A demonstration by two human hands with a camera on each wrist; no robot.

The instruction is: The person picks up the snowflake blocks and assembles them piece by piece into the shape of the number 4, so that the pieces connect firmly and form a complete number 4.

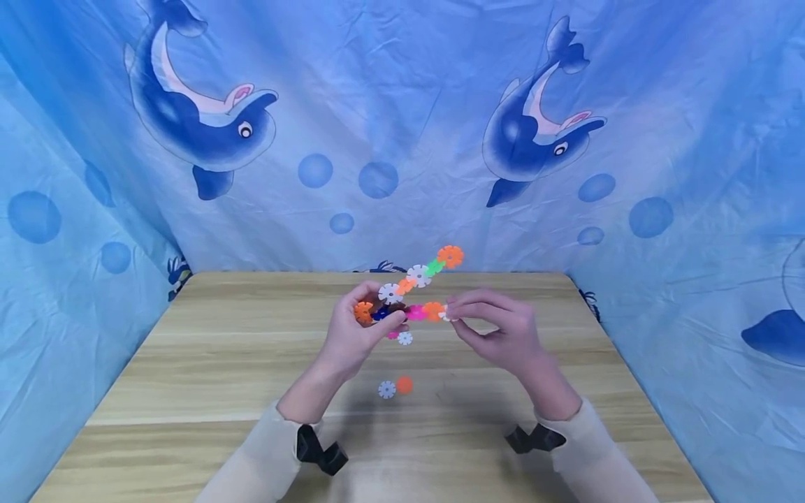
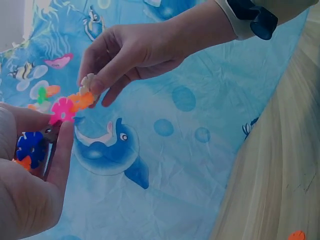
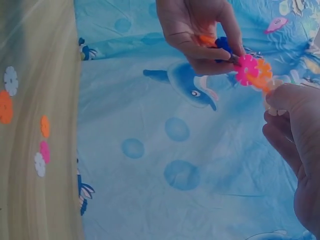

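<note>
Over the table, my left hand (image 1: 355,335) grips an assembly of notched plastic snowflake discs, with thumb and fingers around its dark middle. One row runs from an orange disc (image 1: 363,312) through a dark blue disc (image 2: 31,149), a brown one and a pink disc (image 3: 246,70) to another orange disc (image 1: 432,311). At the right end of that row, my right hand (image 1: 503,328) pinches a white disc (image 3: 275,107) between thumb and fingers, right against the orange one. A second branch slants up to the right, with white discs (image 1: 418,276), a green disc (image 1: 434,267) and an orange tip (image 1: 450,256).
Loose discs lie on the wooden table (image 1: 220,363): a white disc (image 1: 386,389) beside an orange disc (image 1: 404,384) nearer me, and a pink disc (image 3: 45,151), a white one and an orange one farther back. A blue dolphin-print cloth (image 1: 402,140) encloses the table's back and sides.
</note>
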